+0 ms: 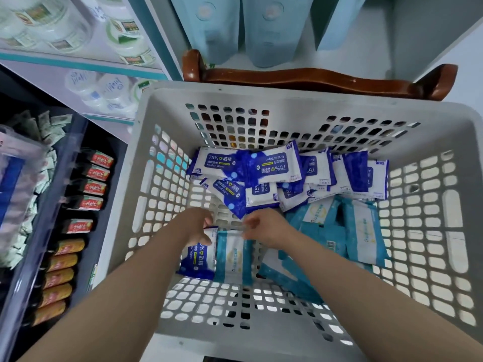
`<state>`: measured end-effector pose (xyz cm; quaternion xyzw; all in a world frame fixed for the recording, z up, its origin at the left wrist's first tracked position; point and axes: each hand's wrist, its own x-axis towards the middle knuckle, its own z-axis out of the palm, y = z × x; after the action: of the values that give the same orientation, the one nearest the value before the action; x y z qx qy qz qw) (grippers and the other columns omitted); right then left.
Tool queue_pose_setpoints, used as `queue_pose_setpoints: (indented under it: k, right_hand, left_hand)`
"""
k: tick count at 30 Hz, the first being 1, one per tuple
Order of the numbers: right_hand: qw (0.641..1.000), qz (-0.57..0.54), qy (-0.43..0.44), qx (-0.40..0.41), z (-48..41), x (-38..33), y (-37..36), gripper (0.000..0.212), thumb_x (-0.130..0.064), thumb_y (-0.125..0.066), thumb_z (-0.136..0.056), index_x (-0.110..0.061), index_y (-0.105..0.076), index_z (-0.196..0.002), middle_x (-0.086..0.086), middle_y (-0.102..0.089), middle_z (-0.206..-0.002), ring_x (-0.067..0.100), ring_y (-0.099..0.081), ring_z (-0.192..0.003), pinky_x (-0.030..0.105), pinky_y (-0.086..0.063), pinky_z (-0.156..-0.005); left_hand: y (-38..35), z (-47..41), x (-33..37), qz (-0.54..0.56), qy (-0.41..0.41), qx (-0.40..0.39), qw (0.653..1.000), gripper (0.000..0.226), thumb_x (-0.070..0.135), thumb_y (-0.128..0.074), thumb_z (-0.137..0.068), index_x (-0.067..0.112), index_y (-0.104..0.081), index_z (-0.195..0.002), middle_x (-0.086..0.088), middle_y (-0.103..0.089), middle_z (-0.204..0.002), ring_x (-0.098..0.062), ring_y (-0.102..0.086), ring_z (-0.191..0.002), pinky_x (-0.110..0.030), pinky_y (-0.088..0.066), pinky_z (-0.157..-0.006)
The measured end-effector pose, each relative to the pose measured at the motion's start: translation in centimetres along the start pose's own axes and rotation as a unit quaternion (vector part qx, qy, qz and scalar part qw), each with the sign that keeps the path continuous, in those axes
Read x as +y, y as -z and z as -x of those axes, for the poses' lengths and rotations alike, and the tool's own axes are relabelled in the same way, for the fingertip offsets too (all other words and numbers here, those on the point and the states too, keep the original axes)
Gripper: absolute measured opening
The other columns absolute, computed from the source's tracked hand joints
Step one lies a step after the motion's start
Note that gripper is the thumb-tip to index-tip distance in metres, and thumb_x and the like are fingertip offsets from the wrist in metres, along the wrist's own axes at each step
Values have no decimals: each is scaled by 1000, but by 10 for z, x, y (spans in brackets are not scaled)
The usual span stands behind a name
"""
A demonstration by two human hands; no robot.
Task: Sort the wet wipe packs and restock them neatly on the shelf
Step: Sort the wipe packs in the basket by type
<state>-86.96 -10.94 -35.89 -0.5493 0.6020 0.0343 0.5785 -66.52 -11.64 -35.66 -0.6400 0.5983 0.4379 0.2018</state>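
Shelving (pixel 78 61) is flanking the basket (pixel 261 92); sorting is barely starting. Left hand (pixel 197 226) is gripping a blue pack (pixel 198 259); right hand's (pixel 264 228) grip is unclear.

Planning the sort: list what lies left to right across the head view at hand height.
Red-labelled bottles, basket's left wall, left hand gripping dark-blue wipe pack, right hand, light-blue wipe packs, basket's right wall.

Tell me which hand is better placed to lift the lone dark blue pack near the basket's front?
Left. The left hand grips the dark blue pack at its top; the right hand is over the light blue pack beside it.
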Motion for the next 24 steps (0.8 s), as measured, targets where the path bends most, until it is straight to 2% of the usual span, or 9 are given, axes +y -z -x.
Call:
queue_pose_setpoints:
  k: [1, 4, 9, 12, 14, 16, 20, 22, 24]
  right_hand:
    - [999, 35, 7, -13, -4, 2, -8, 12, -20, -72, -81, -15, -68, -91, 6, -66, -99, 20, -61, -95, 30, -49, -86]
    - [994, 102, 22, -17, -13, 3, -20, 30, -20, -73, -80, -11, -67, -107, 8, -65, -111, 23, -59, -103, 33, -49, -91]
    - [973, 221, 32, -52, -14, 0, -24, 39, -26, -69, -84, -7, -62, -118, 8, -58, -119, 25, -55, -111, 36, -49, -92]
    - [979, 193, 27, -56, -12, 2, -27, 34, -22, -69, -84, -7, -64, -114, 9, -59, -120, 24, -57, -108, 33, -50, -90]
    - [983, 174, 23, -59, -11, -1, -21, 28, -20, -70, -84, -9, -65, -108, 5, -60, -114, 22, -57, -103, 28, -46, -83]
    - [989, 136, 22, -54, -9, -3, -11, 22, -17, -72, -83, -9, -66, -103, 1, -58, -100, 18, -55, -94, 26, -43, -77]
    - [999, 47, 13, -11, 3, -4, 21, 15, -11, -73, -80, -16, -59, -82, -4, -57, -82, 16, -56, -82, 32, -50, -74]
    - [1000, 12, 7, 10, 13, -5, 44, 18, -9, -71, -82, -16, -55, -78, -2, -57, -80, 19, -58, -80, 38, -55, -76]
    - [998, -47, -8, 28, 24, -4, 68, 19, -7, -69, -84, -16, -54, -78, 5, -60, -85, 23, -62, -84, 41, -59, -76]
  left_hand:
    - [-1, -2, -2, -24, -4, 0, 1000, 52, 18, -84, -70, 14, -62, -117, -4, -61, -119, -21, -58, -107, -30, -45, -91]
    - [-1, -7, -5, -70, -2, -8, 998, 50, 22, -83, -70, 15, -65, -116, -3, -61, -120, -22, -59, -108, -28, -43, -85]
    - [-1, -7, 1, -103, -2, -47, 994, 47, 22, -79, -76, 13, -64, -119, -4, -62, -121, -23, -58, -111, -29, -46, -92]
    - [2, -4, 3, -98, -3, -66, 993, 40, 22, -77, -78, 9, -65, -114, -7, -64, -114, -25, -60, -105, -30, -47, -85]
    - [6, -1, 3, -81, -9, -61, 995, 24, 20, -77, -77, 9, -66, -95, -7, -65, -97, -23, -61, -88, -27, -44, -69]
    - [12, 3, 3, -54, -8, -42, 998, 18, 20, -76, -76, 14, -61, -83, -4, -61, -84, -20, -57, -76, -26, -38, -59]
    - [36, 12, 10, 28, -13, 23, 999, 17, 27, -71, -83, 18, -58, -91, -4, -62, -88, -15, -55, -70, -25, -38, -56]
    - [51, 19, 18, 76, -19, 64, 995, 20, 27, -63, -90, 14, -58, -105, -6, -62, -97, -19, -56, -78, -26, -40, -63]
    - [66, 24, 28, 163, -16, 98, 982, 15, 25, -56, -95, 15, -56, -107, -5, -64, -94, -20, -59, -77, -24, -46, -62]
